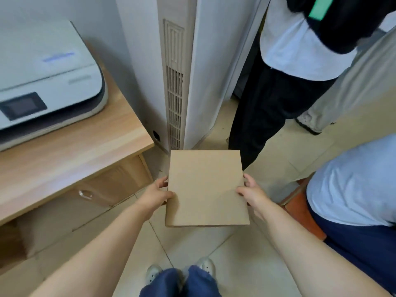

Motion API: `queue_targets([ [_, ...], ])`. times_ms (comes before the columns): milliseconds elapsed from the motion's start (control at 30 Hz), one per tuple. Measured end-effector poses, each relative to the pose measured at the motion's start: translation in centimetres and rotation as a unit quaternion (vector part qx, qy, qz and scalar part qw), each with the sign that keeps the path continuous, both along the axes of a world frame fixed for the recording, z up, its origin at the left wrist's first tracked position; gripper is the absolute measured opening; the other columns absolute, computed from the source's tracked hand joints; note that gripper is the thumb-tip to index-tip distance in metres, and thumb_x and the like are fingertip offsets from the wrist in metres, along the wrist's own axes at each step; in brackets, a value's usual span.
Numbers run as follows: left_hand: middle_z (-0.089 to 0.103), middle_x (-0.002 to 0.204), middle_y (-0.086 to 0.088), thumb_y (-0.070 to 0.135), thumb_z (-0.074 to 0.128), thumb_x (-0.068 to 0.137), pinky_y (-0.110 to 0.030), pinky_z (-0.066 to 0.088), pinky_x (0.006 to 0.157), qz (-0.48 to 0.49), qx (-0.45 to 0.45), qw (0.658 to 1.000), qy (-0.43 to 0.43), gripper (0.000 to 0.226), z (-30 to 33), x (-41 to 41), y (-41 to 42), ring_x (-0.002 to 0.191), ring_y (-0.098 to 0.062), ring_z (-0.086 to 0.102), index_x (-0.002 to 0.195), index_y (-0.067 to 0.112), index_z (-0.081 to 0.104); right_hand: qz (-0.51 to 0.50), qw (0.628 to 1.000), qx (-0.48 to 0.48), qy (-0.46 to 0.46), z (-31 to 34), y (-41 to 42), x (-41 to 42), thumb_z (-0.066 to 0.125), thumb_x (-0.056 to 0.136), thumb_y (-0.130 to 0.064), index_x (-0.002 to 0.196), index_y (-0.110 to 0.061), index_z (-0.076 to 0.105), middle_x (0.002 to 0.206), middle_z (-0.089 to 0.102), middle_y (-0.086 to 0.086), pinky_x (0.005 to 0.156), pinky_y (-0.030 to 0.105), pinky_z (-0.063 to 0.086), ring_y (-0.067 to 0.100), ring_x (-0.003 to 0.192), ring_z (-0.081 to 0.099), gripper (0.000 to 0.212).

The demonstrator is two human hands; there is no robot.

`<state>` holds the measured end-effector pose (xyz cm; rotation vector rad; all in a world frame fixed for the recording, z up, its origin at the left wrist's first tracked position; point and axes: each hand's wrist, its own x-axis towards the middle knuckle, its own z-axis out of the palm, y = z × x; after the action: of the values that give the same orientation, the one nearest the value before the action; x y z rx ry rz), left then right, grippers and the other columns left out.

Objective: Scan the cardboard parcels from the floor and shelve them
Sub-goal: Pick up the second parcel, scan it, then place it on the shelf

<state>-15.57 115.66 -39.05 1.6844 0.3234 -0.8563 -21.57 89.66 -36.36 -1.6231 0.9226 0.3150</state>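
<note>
A flat plain brown cardboard parcel (205,187) is held level in front of me, above the tiled floor. My left hand (155,195) grips its left edge, thumb on top and fingers underneath. On the right edge, my right hand (252,195) holds it the same way. The parcel's top face is blank; no label or barcode shows. No scanner or shelf is in view.
A white printer (42,78) sits on a wooden desk (70,155) at left. A tall white air conditioner unit (175,82) stands straight ahead. One person in black trousers (267,108) stands ahead right. Another in a light blue shirt (353,185) is close at my right.
</note>
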Motion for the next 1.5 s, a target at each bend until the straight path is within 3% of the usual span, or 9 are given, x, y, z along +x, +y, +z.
queue_targets([
  [133,0.055,0.122,0.001,-0.001,0.056,0.081,-0.028,0.050,0.076,0.004,-0.010,0.999,-0.038,0.063,7.3,-1.5,1.4,0.098,-0.014,0.057,0.136,0.025,0.041,0.027,0.999,-0.005,-0.028,7.4,0.8,-0.2,0.049,0.088,0.003,0.140,-0.018,0.033,0.114,0.052,0.002,0.058,0.022,0.040,0.008,0.079,0.054,0.059],
  [300,0.061,0.121,0.001,0.008,0.059,0.077,-0.035,0.053,0.081,0.040,-0.018,0.997,-0.064,0.062,13.7,-2.3,4.3,0.099,-0.018,0.062,0.135,0.023,0.043,0.044,0.997,-0.013,-0.062,14.3,2.6,0.1,0.054,0.085,-0.004,0.139,-0.019,0.039,0.131,0.057,0.007,0.072,0.028,0.048,0.021,0.106,0.058,0.058],
  [433,0.062,0.106,0.003,-0.001,0.049,0.086,-0.019,0.049,0.060,0.057,-0.010,0.993,-0.102,0.044,18.3,-2.8,6.8,0.089,-0.011,0.060,0.122,0.024,0.049,0.087,0.991,-0.015,-0.103,19.2,4.7,0.6,0.058,0.082,0.001,0.140,-0.014,0.039,0.137,0.052,0.008,0.078,0.026,0.045,0.021,0.117,0.052,0.062],
  [567,0.058,0.118,-0.007,0.005,0.052,0.079,-0.032,0.052,0.073,0.053,0.028,0.989,-0.134,0.059,20.8,-2.5,9.6,0.097,-0.023,0.060,0.135,0.024,0.044,0.126,0.982,-0.039,-0.135,22.5,6.7,1.6,0.059,0.078,0.007,0.140,-0.014,0.038,0.142,0.045,0.010,0.089,0.027,0.041,0.021,0.127,0.044,0.069],
  [733,0.042,0.135,-0.013,0.015,0.056,0.062,-0.041,0.054,0.087,0.085,0.036,0.982,-0.167,0.079,20.2,-0.8,14.5,0.104,-0.025,0.059,0.138,0.029,0.039,0.164,0.971,-0.048,-0.168,25.1,9.7,3.2,0.061,0.075,0.008,0.137,-0.014,0.043,0.138,0.050,0.010,0.090,0.032,0.047,0.013,0.112,0.048,0.067],
  [933,0.043,0.121,-0.010,-0.010,0.046,0.075,-0.036,0.047,0.089,0.140,0.020,0.965,-0.223,0.071,26.6,-2.4,17.9,0.102,-0.020,0.055,0.131,0.033,0.045,0.175,0.966,-0.020,-0.188,27.0,14.1,5.4,0.048,0.095,-0.022,0.137,-0.021,0.043,0.125,0.057,0.006,0.096,0.040,0.046,0.023,0.107,0.058,0.042],
  [1100,0.060,0.111,0.005,0.004,0.034,0.084,-0.035,0.037,0.090,0.186,-0.007,0.957,-0.223,0.052,28.7,-2.2,21.3,0.104,-0.016,0.051,0.115,0.042,0.051,0.160,0.972,0.028,-0.172,27.7,17.5,7.3,0.038,0.096,-0.042,0.136,-0.022,0.043,0.131,0.053,0.005,0.101,0.050,0.042,0.030,0.113,0.055,0.044],
  [1200,0.064,0.111,-0.004,0.018,0.031,0.094,-0.033,0.044,0.083,0.236,-0.036,0.940,-0.245,0.034,29.5,-2.1,23.1,0.101,-0.018,0.058,0.106,0.029,0.060,0.162,0.972,0.034,-0.164,28.0,19.6,8.4,0.034,0.096,-0.046,0.135,-0.019,0.044,0.130,0.054,0.007,0.097,0.049,0.046,0.031,0.112,0.055,0.049],
  [1500,0.064,0.099,-0.003,0.053,0.032,0.093,-0.039,0.049,0.081,0.292,-0.067,0.920,-0.253,0.044,30.6,-1.2,28.1,0.097,-0.023,0.062,0.094,0.019,0.061,0.217,0.956,0.073,-0.183,29.5,24.5,10.5,0.027,0.095,-0.054,0.123,-0.028,0.053,0.116,0.061,0.002,0.086,0.046,0.050,0.023,0.101,0.058,0.046],
])
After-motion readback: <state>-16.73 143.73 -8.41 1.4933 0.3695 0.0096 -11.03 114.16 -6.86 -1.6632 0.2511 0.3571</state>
